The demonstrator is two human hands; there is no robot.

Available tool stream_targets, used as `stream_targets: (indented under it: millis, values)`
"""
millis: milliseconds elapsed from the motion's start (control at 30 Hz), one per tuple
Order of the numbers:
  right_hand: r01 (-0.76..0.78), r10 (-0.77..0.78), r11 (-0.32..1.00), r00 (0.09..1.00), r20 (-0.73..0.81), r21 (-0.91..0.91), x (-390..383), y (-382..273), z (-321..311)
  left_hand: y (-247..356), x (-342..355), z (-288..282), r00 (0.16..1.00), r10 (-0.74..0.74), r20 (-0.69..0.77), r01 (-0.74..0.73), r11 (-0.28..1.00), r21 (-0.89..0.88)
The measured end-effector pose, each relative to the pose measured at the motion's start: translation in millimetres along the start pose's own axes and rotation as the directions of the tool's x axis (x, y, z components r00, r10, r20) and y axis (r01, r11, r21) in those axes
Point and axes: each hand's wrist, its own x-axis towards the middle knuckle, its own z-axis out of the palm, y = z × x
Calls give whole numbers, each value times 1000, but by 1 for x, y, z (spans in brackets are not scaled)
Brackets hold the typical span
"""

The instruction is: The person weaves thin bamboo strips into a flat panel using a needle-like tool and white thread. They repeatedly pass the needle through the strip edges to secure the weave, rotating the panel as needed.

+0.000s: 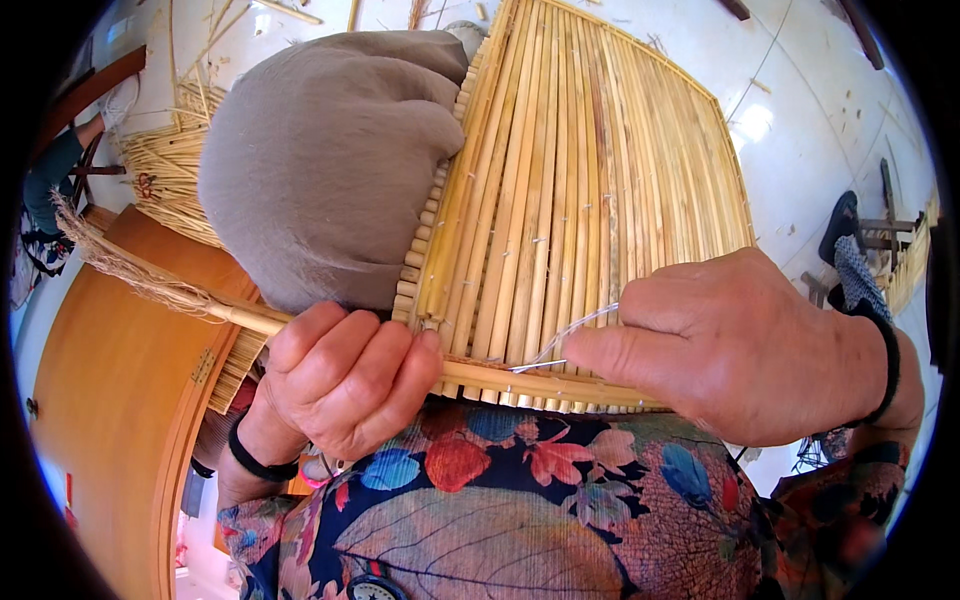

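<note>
A panel of pale yellow reed stalks [575, 190], stitched side by side, lies across my lap. My left hand [350, 380] is closed round a long reed stalk [258, 319] where it meets the panel's near left corner. The stalk's frayed, feathery end sticks out to the left. My right hand [745, 345] is closed in a pinch over the near edge. From its fingertips a thin metal needle [540, 366] points left, lying close above the edge strip [510, 382]. White thread [575, 325] loops beside the needle. The right fingertips are partly hidden behind the thumb.
My brown-clothed knee [320, 170] rises against the panel's left side. Beyond it lies a heap of loose reeds [170, 160]. An orange-brown wooden cabinet [130, 330] stands at the left. Reed scraps litter the white tiled floor [790, 110]. Another person's shoe [840, 225] shows at the right.
</note>
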Motion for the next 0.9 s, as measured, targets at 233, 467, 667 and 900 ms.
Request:
stream_targets:
  millis: [233,467,667,900]
  values:
    - [28,-27,999,999,-21,32,2,0,3,-1,-2,1,1000,12,-3,-12,1000,9]
    - [52,-52,998,998,19,-39,5,-5,1,2,-4,3,1000,8,-13,-8,1000,-5]
    - [62,-55,995,994,91,-78,8,-16,-5,1,-4,3,1000,11,-9,-11,1000,-9]
    - [35,-29,998,991,134,-49,9,-17,-12,0,-4,3,1000,24,-9,-24,1000,0]
